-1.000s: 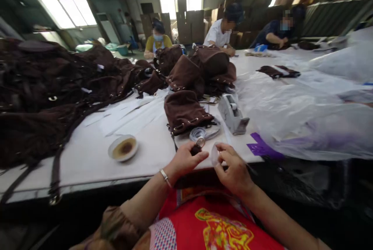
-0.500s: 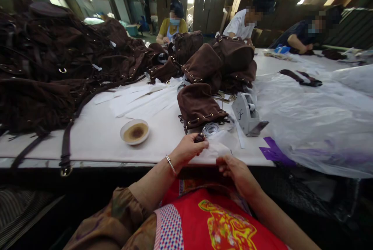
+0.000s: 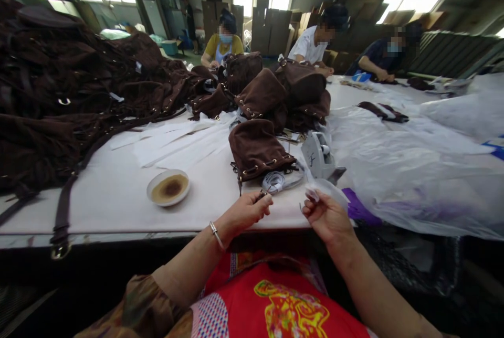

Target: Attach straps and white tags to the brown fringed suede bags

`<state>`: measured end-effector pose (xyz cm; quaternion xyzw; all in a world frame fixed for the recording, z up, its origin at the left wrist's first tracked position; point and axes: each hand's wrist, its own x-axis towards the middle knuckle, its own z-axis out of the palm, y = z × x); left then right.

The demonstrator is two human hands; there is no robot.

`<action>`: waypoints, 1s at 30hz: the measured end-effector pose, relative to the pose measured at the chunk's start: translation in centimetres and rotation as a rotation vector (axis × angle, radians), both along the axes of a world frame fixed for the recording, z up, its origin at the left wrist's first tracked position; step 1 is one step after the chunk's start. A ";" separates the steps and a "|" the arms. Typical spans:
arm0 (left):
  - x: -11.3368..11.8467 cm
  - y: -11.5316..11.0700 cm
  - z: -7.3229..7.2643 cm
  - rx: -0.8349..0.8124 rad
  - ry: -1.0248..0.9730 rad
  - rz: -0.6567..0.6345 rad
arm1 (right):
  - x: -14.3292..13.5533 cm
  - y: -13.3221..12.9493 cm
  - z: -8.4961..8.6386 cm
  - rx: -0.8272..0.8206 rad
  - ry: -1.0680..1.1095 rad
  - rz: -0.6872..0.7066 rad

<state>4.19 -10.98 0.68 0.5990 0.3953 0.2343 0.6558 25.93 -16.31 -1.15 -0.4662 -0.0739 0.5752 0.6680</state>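
My left hand (image 3: 248, 213), with a bangle at its wrist, is closed on a small dark strap piece with metal on it (image 3: 261, 194). Its exact kind is mostly hidden by the fingers. To the right, my right hand (image 3: 329, 218) pinches a thin, translucent white sheet (image 3: 334, 189) near the table's front edge. A short dark sliver shows by its fingertips. Just beyond my left hand lies a coil of pale cord or tape (image 3: 274, 181). Behind the coil rests a brown drawstring bag (image 3: 258, 149) with metal eyelets. The two hands are apart.
A shallow bowl of brown paste (image 3: 170, 189) stands left of my hands. A grey tape dispenser (image 3: 315, 154) is beyond my right hand. White paper strips (image 3: 169, 144), heaped brown bags (image 3: 90, 75) and plastic sheeting (image 3: 401, 170) lie around. Several co-workers are across the table.
My right hand has risen and moved right and forward, now with the translucent sheet up in its fingers. My left hand keeps its dark piece and has shifted little. The view has turned slightly right.
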 end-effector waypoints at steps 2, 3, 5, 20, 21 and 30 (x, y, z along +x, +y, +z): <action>0.6 -0.3 0.3 0.031 0.008 -0.033 | 0.6 0.3 0.1 -0.049 0.034 -0.041; 0.8 -0.5 0.6 0.069 0.018 -0.065 | 0.5 0.3 0.1 -0.074 0.047 -0.035; 1.1 -0.9 1.3 0.177 0.040 -0.135 | -0.3 0.1 0.1 -0.091 0.075 -0.011; 1.4 -1.4 2.2 0.207 0.033 -0.161 | -4.1 -0.3 0.6 -0.022 0.114 0.167; 1.4 -1.3 2.0 0.197 0.035 -0.150 | -4.2 -0.3 0.6 -0.031 0.124 0.165; 1.6 -1.1 0.8 0.216 0.061 -0.103 | -4.8 -0.5 0.2 -0.024 0.014 0.202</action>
